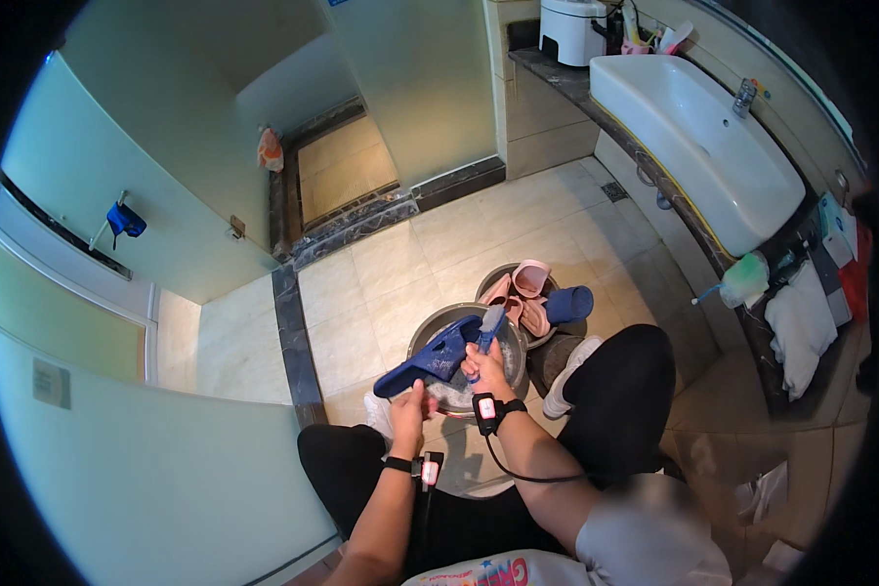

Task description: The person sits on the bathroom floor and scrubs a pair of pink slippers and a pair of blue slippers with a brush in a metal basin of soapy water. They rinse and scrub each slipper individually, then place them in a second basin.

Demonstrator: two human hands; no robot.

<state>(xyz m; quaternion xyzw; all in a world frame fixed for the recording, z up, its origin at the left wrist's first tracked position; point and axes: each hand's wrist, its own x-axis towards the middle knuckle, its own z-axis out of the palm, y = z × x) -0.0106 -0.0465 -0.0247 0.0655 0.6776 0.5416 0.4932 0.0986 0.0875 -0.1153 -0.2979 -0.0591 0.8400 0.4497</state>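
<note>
A dark blue slipper (430,363) is held tilted over a metal basin (422,337) of sudsy water. My left hand (410,412) is closed on the slipper's lower-left end. Closed as well, my right hand (488,367) grips a brush (492,320) with pale bristles and a blue handle, at the slipper's upper-right end. My fingers hide most of the handle, and whether the bristles touch the slipper cannot be made out. Just behind, a second basin (482,284) holds several pink slippers (531,277) and another blue slipper (568,305).
My bent knees flank the basin on the tiled floor (381,264). A white sink (703,146) on a dark counter stands at the right, with a white cloth (801,327) hanging near its front end. Glass doors (146,459) line the left; a dark raised sill (298,342) crosses the floor.
</note>
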